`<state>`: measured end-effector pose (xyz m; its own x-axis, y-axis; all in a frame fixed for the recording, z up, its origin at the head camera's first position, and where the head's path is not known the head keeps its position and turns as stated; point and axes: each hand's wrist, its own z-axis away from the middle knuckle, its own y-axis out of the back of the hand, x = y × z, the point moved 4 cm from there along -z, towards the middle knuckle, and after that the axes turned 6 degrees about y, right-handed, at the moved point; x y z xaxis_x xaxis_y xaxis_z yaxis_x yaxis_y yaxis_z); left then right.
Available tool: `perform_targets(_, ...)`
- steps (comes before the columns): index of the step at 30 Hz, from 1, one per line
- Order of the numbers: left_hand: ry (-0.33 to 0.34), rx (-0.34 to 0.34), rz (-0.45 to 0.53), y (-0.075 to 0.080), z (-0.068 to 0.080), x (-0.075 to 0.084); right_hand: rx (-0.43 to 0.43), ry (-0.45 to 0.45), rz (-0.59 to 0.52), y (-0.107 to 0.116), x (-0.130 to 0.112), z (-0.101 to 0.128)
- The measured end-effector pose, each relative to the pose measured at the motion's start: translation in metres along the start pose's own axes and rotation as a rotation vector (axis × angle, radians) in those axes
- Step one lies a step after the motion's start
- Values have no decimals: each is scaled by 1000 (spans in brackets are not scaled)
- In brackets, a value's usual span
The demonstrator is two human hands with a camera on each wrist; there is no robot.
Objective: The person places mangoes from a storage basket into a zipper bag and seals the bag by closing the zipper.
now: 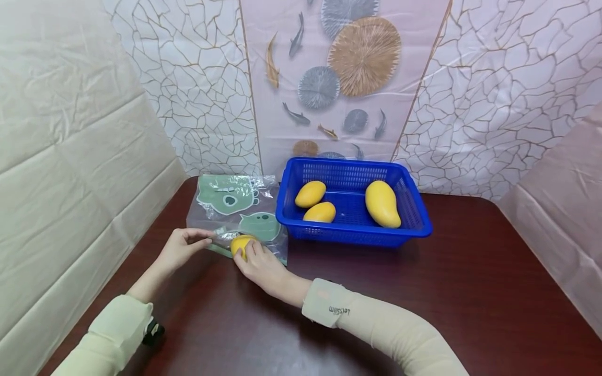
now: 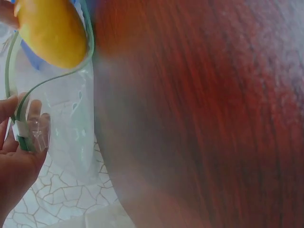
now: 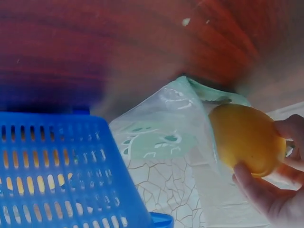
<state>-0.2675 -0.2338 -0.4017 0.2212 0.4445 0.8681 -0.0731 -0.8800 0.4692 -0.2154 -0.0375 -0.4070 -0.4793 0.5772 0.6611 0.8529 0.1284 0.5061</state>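
Observation:
A clear plastic zip bag [image 1: 237,209] printed with green cartoon shapes lies on the dark wooden table [image 1: 423,292], left of a blue basket [image 1: 352,232]. My left hand [image 1: 181,248] pinches the bag's open green-edged mouth [image 2: 21,118]. My right hand [image 1: 258,266] grips a yellow mango [image 1: 241,244] at that mouth; the right wrist view has the mango [image 3: 247,140] between my fingers against the bag [image 3: 161,137]. In the left wrist view, the mango [image 2: 50,31] sits at the bag's rim.
The blue basket holds three more yellow mangoes [image 1: 382,203], [image 1: 310,194], [image 1: 320,212]. Patterned sheets wall in the table at the back and both sides. A small black object [image 1: 153,332] sits by my left sleeve.

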Motion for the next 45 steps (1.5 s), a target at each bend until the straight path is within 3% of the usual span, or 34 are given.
perform_targets(5,-37,15,-4,1,0,2,26,-23,12,-1,5,0)
perform_targets(17,-32,-13,-1,-6,0,6,-4,-8,51,-13,-2,-1)
perform_targets(26,-4,-36,64,-6,2,9,-115,115,-15,-30,-6,-3)
perform_targets(34,-15,33,58,-5,3,5,-127,164,-32,-42,-8,-6)
perform_targets(45,-2,47,110,0,-2,10,-173,133,25,-52,-16,-16)
